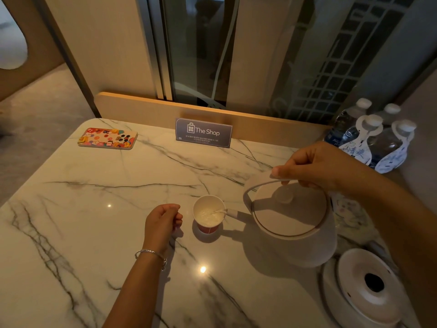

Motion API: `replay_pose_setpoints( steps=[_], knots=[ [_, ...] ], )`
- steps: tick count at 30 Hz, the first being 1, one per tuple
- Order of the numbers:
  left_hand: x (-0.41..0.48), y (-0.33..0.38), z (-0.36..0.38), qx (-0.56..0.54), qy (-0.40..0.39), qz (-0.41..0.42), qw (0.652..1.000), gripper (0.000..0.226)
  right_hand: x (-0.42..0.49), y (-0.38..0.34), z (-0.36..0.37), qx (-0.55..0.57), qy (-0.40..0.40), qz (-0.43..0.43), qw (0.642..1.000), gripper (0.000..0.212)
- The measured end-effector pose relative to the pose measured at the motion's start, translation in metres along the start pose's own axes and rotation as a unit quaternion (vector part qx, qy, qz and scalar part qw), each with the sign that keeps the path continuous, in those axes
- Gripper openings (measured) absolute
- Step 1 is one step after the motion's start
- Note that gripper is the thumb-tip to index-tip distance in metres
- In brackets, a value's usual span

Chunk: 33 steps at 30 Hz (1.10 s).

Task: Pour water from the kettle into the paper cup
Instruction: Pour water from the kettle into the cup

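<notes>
A white kettle point(293, 223) hangs tilted to the left above the marble table point(94, 209), its spout over the paper cup point(208, 214). Water runs from the spout into the cup, which is red outside, white inside and partly filled. My right hand point(316, 165) grips the kettle's thin arched handle from above. Just left of the cup, my left hand point(163, 221) rests on the table with its fingers curled, holding nothing and not touching the cup.
The kettle's round base point(364, 285) sits at the front right. Several water bottles point(376, 140) stand at the back right. A "The Shop" sign point(203, 132) leans against the back ledge, and a colourful flat card point(107, 138) lies at the back left.
</notes>
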<state>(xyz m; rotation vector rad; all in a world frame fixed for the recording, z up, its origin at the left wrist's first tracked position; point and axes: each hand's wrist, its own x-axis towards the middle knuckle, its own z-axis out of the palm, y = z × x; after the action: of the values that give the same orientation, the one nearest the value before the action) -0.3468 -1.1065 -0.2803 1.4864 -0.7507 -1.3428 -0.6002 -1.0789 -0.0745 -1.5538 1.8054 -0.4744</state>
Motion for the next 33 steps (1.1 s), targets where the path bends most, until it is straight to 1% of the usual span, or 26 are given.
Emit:
replay_pose_setpoints(
  steps=[6,17,22,33],
  knots=[
    [-0.0009,0.0005,-0.0001,-0.002,-0.001,-0.002,1.0,0.011,0.0001,0.0,-0.0004,-0.003,0.007,-0.002,1.0,0.024],
    [-0.0046,-0.0003,-0.0002,0.012,-0.004,-0.003,1.0,0.01,-0.0006,-0.0044,-0.0046,0.011,-0.007,0.004,1.0,0.024],
    [-0.0051,-0.0005,0.0005,0.001,-0.001,-0.01,1.0,0.011,-0.0016,-0.0073,-0.0044,0.019,-0.013,0.002,1.0,0.022],
    [-0.0046,-0.0045,-0.0011,0.008,-0.006,-0.01,1.0,0.011,-0.0007,-0.0094,-0.0064,0.007,-0.022,0.006,1.0,0.024]
  ],
)
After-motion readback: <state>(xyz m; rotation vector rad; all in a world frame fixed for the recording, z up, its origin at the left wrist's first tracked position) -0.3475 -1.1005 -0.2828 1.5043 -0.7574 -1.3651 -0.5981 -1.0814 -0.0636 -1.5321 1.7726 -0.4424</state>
